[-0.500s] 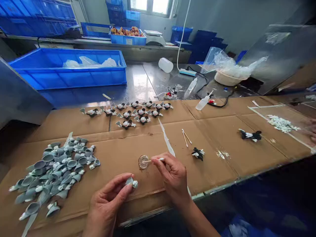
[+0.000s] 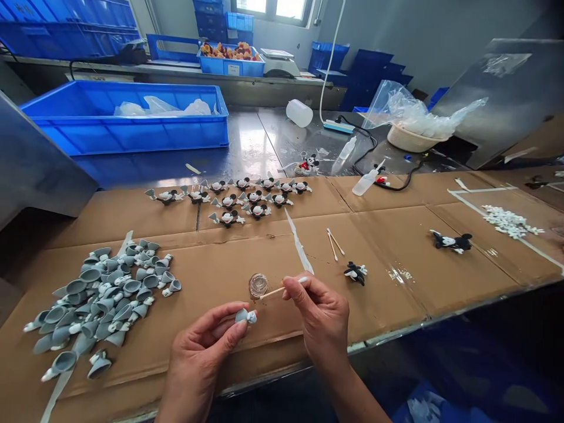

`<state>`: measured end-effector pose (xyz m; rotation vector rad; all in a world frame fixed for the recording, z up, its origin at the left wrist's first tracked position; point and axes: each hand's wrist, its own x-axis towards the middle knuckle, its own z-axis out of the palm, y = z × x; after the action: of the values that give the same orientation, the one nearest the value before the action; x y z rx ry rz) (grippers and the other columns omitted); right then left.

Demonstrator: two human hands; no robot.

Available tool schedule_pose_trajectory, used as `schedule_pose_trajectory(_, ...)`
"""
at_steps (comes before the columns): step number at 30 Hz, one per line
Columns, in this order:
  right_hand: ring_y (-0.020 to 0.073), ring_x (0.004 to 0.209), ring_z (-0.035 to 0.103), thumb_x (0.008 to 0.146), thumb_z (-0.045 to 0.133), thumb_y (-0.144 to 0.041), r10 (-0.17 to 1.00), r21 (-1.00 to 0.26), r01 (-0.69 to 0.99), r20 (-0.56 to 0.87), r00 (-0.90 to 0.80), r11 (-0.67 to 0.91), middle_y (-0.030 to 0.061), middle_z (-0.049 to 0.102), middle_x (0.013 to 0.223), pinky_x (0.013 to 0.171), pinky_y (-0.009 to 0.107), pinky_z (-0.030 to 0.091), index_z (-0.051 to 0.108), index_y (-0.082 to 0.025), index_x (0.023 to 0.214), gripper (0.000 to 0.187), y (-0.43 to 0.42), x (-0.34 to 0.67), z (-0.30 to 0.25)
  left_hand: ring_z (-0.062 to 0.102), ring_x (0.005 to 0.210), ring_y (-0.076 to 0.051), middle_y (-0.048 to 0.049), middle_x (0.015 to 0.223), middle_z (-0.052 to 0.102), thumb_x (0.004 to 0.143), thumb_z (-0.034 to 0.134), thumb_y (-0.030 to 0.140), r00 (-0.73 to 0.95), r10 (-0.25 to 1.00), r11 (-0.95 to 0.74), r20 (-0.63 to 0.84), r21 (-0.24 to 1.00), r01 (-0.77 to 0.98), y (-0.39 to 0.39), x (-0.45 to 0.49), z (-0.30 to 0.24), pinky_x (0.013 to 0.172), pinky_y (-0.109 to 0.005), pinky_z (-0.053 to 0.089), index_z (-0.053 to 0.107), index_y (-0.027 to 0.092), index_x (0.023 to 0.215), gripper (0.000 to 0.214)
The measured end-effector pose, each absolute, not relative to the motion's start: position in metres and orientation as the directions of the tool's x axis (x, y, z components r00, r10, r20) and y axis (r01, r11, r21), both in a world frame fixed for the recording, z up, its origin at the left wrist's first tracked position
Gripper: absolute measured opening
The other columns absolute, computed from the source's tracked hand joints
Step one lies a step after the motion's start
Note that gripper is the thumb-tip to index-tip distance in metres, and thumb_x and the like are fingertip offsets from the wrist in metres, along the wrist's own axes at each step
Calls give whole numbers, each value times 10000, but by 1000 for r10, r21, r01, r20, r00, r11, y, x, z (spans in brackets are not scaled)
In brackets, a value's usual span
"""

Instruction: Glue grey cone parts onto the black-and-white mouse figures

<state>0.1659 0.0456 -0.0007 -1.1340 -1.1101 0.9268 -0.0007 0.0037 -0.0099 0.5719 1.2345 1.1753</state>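
My left hand (image 2: 205, 352) pinches a small grey cone-shaped piece with a white gloved hand (image 2: 245, 316) between thumb and fingertips. In my right hand (image 2: 324, 314) is a cotton swab (image 2: 275, 292), its bare-looking tip pointing left toward that piece and its white cotton end by the fingers. Just behind the swab's tip sits a small round clear dish (image 2: 258, 285). A heap of similar grey pieces (image 2: 106, 288) lies to the left. Right of my right hand are a black-and-white figure part (image 2: 355, 273) and two more cotton swabs (image 2: 335, 244).
Several black-and-white mouse figures (image 2: 229, 201) stand in rows on the cardboard (image 2: 229, 258). Another figure (image 2: 452, 241) lies at right, near small white parts (image 2: 511, 221). Behind are a squeeze bottle (image 2: 368, 180), a blue crate (image 2: 154, 132) and a bag-filled basin (image 2: 414, 138).
The cotton swab's tip has come out of the clear dish, and my right hand has drawn slightly right. My left hand has shifted a little right and up, still holding the grey piece.
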Motion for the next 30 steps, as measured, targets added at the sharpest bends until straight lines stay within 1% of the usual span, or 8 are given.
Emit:
schedule_pose_trajectory(3, 98, 636, 539, 892, 744, -289, 965, -981, -60, 167, 202, 182, -41, 584, 632, 623, 201, 415, 661, -192, 608, 311, 38, 164, 4, 766, 937, -219, -73, 972, 813, 667, 929, 352, -71, 913, 348, -402, 858, -378, 1, -1, -10, 872, -195, 577, 826, 213, 945, 328)
schedule_pose_trajectory(5, 94, 615, 527, 892, 740, -278, 966, -980, -52, 180, 185, 193, -41, 582, 621, 601, 200, 405, 657, -191, 601, 315, 34, 163, 8, 765, 937, -217, -67, 982, 812, 669, 927, 335, -97, 910, 337, -404, 854, -396, -1, 0, -8, 884, -197, 573, 826, 216, 936, 309)
schedule_pose_trajectory(7, 94, 609, 527, 900, 726, -259, 966, -978, -22, 200, 162, 206, -42, 584, 617, 595, 201, 401, 652, -193, 600, 315, 31, 163, 12, 762, 939, -212, -67, 997, 811, 675, 923, 332, -100, 912, 332, -399, 857, -393, -3, 0, -8, 888, -193, 568, 827, 217, 941, 305)
schedule_pose_trajectory(10, 98, 615, 522, 907, 715, -238, 963, -973, 40, 229, 140, 225, -44, 575, 620, 599, 209, 397, 652, -200, 622, 295, 27, 164, 14, 757, 940, -201, -73, 1017, 810, 701, 910, 355, -57, 918, 347, -392, 866, -360, -4, -2, -9, 879, -181, 564, 826, 218, 973, 316)
schedule_pose_trajectory(14, 105, 623, 516, 924, 699, -232, 959, -965, 94, 256, 123, 246, -43, 568, 629, 603, 221, 392, 653, -207, 641, 288, 24, 164, 14, 753, 916, -189, -74, 1005, 812, 709, 904, 382, -36, 907, 382, -421, 853, -355, -4, -6, -11, 846, -170, 564, 824, 221, 985, 330)
schedule_pose_trajectory(17, 102, 614, 515, 926, 694, -222, 957, -960, 119, 268, 113, 255, -46, 576, 636, 596, 222, 389, 656, -210, 656, 273, 24, 164, 15, 756, 884, -182, -74, 974, 816, 698, 910, 391, -20, 903, 390, -429, 839, -379, -4, -4, -7, 809, -158, 563, 827, 223, 973, 334)
schedule_pose_trajectory(21, 104, 620, 516, 928, 693, -219, 957, -960, 118, 268, 113, 255, -49, 575, 639, 598, 223, 392, 654, -214, 663, 268, 24, 164, 16, 759, 866, -187, -71, 905, 817, 664, 928, 384, -61, 887, 396, -458, 822, -408, -5, 1, 3, 809, -160, 556, 830, 208, 945, 345)
schedule_pose_trajectory(30, 107, 615, 519, 920, 694, -204, 951, -952, 137, 290, 108, 275, -44, 581, 635, 593, 225, 393, 657, -210, 666, 257, 23, 163, 18, 754, 849, -188, -79, 894, 817, 642, 936, 383, -79, 877, 402, -474, 812, -423, -6, 3, 10, 802, -177, 552, 827, 191, 928, 361)
